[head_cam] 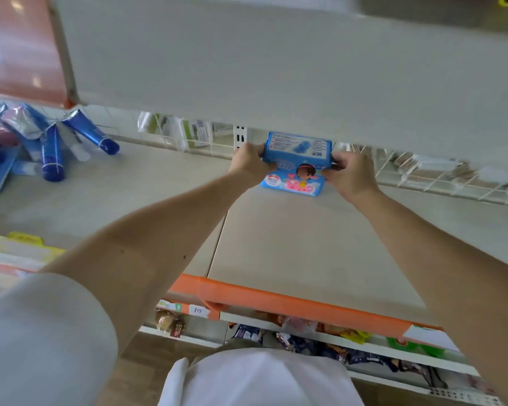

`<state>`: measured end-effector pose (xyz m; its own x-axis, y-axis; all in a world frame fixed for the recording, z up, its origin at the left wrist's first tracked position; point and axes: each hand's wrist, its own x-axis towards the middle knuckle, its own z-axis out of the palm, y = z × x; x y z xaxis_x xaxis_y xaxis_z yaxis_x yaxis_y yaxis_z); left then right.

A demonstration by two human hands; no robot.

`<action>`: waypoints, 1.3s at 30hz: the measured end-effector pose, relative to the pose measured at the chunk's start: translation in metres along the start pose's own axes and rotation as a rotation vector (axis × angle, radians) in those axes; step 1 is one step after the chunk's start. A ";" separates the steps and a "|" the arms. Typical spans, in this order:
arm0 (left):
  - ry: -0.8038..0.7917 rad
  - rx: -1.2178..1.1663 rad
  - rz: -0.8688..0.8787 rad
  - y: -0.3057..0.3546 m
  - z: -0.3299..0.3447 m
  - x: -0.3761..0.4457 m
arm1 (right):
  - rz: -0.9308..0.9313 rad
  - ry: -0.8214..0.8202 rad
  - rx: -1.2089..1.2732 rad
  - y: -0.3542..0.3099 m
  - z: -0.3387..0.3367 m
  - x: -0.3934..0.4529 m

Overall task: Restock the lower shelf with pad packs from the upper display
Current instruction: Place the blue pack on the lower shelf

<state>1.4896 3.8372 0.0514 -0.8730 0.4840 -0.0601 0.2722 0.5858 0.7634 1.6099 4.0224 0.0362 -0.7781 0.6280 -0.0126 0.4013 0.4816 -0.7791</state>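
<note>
Left hand [248, 162] fingers curl round the left end of the top pack [297, 148], thumb on its front edge; right hand [351, 174] fingers pinch the right end, where top pack and lower pack [292, 180] meet. Both hands grip, none spread. Two blue pad packs, stacked: top one shows its printed back, lower one shows a cartoon girl and pink graphics, lying flat on the shelf [305, 244]. Can't tell if the top pack rests fully on the lower one or is slightly lifted. Stack sits deep on the shelf, near the back, just under the front lip of the upper shelf [276, 68]. Both forearms reach in from the bottom of view, white sleeve [41, 332] on the left arm. Shelf is beige with an orange front strip [291, 303]; a price tag [198, 310] reading "10" hangs off the strip. Wire dividers [423, 177] along the back right, with small blurred packets in them. Far left on the same shelf: blue tubes [53, 153] lying tipped over, well apart from the packs. Below the orange strip, a lower shelf [379, 350] holds mixed dark and coloured packets, too blurred to identify.
</note>
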 end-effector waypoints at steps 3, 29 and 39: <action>-0.051 -0.047 -0.108 -0.006 0.003 0.008 | 0.055 0.004 -0.009 -0.005 0.003 -0.004; 0.307 0.403 0.353 0.076 0.030 -0.276 | -0.479 0.029 -0.280 -0.008 -0.115 -0.234; 0.476 0.232 0.657 0.194 0.016 -0.377 | -0.695 0.254 -0.078 -0.029 -0.243 -0.331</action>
<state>1.8783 3.7786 0.2125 -0.5712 0.4777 0.6675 0.8152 0.4248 0.3936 1.9737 3.9493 0.2151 -0.7329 0.2805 0.6199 -0.1021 0.8554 -0.5078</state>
